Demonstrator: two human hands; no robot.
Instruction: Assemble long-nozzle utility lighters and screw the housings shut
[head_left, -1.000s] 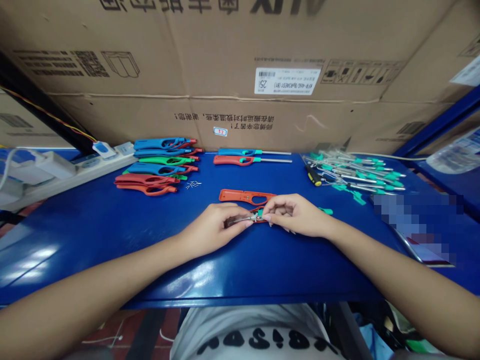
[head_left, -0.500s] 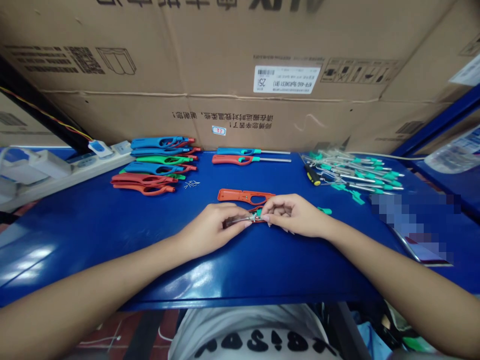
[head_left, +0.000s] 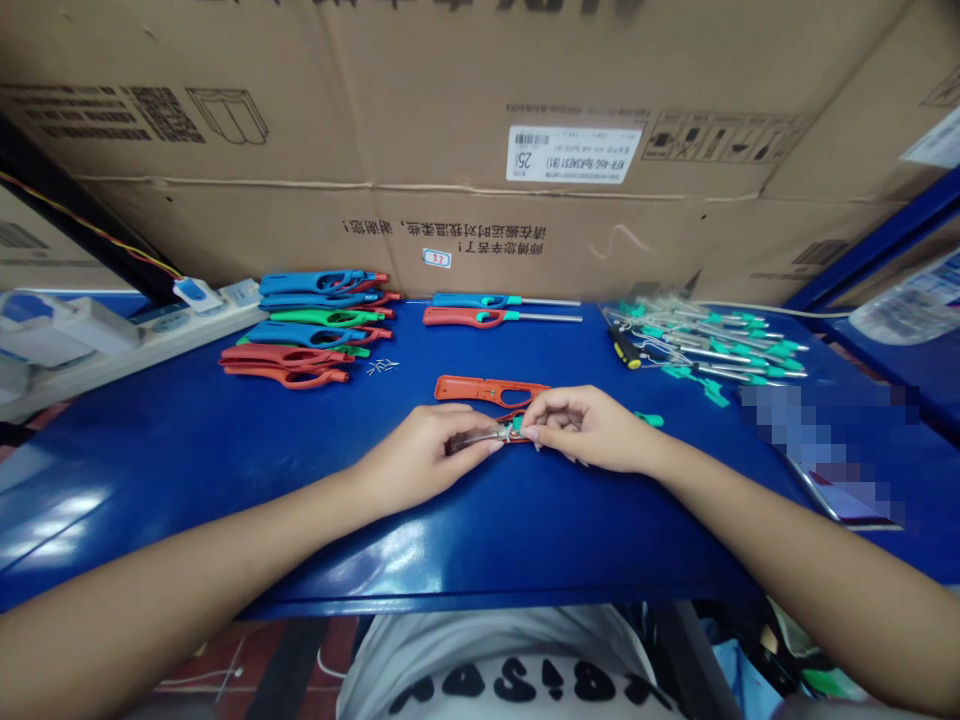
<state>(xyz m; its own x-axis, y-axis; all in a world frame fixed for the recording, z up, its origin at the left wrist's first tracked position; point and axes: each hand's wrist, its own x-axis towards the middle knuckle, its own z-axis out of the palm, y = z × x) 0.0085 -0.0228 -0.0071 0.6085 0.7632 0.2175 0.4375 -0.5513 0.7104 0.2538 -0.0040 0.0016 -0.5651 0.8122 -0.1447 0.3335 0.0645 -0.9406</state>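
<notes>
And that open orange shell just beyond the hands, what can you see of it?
The orange shell lies on the blue table, hollow side up. It looks plastic: a long, shallow body, then a loop around an elongated opening toward the right. The right hand overlaps its right end in view; whether they touch, I can't tell.

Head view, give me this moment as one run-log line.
left hand: holding translucent part | right hand: fingertips at green piece | beyond hands: orange shell half | farther right: black-and-yellow tool
</notes>
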